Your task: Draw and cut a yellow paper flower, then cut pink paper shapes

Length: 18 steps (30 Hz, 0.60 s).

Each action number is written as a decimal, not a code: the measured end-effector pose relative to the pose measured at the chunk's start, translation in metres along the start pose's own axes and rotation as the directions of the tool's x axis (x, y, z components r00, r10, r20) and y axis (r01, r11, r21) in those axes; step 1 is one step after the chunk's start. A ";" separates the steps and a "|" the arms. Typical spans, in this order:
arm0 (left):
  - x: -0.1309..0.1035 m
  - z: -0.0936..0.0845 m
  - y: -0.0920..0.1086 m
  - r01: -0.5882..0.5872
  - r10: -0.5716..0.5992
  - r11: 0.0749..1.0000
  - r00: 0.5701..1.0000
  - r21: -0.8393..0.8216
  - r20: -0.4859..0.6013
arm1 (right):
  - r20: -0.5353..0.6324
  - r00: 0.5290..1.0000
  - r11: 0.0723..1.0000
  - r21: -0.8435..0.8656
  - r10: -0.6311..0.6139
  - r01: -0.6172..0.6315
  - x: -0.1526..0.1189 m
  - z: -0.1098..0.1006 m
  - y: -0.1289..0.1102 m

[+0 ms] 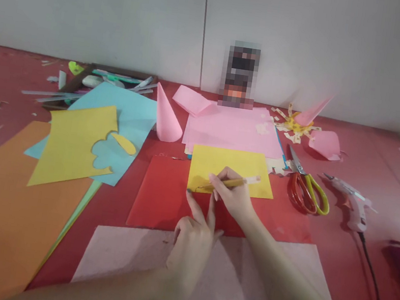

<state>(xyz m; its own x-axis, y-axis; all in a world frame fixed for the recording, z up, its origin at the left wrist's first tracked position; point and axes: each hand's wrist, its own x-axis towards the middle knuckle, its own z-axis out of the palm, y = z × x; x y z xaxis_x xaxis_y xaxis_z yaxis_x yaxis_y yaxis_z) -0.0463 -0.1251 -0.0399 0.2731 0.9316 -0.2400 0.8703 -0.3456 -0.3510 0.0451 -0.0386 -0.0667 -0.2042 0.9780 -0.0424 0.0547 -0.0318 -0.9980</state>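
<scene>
My right hand [232, 197] is closed around a yellow-brown pen [234, 182] with a pale end. The pen's tip rests near the lower left corner of a yellow paper sheet [233, 162], beside a small dark mark. Two outstretched fingers of my left hand [195, 238] touch the bottom edge of that sheet, and no object is in this hand. Under the yellow sheet lies red paper [158, 194]. Closer to me is a pale pink sheet [115, 247], partly covered by my forearms.
Scissors [304, 187] and a glue gun [352, 201] with a black cord lie right. Pink paper cones [167, 118] stand behind, near stacked pink sheets [225, 129]. Cut yellow [74, 147], blue [128, 105] and orange paper [2, 201] overlap left. A pixelated upright object leans at the wall.
</scene>
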 end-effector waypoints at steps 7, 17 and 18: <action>-0.001 -0.001 0.000 -0.031 0.031 0.998 1.000 0.057 0.002 | -0.054 0.997 0.988 -0.147 -0.057 0.049 -0.003 0.002 -0.005; -0.001 0.000 0.000 -0.023 0.022 0.999 1.000 0.040 0.014 | 0.014 1.000 0.984 -0.178 -0.008 0.010 -0.004 0.002 -0.003; -0.001 0.000 0.000 -0.024 0.024 0.999 1.000 0.046 0.016 | 0.015 1.000 0.983 -0.181 -0.008 0.010 -0.004 0.002 -0.003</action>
<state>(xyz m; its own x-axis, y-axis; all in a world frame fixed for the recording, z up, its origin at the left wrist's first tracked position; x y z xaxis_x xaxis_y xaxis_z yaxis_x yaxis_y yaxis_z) -0.0467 -0.1258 -0.0398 0.2869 0.9212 -0.2629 0.8438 -0.3729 -0.3859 0.0438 -0.0432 -0.0636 -0.2189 0.9751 -0.0352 0.2285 0.0161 -0.9734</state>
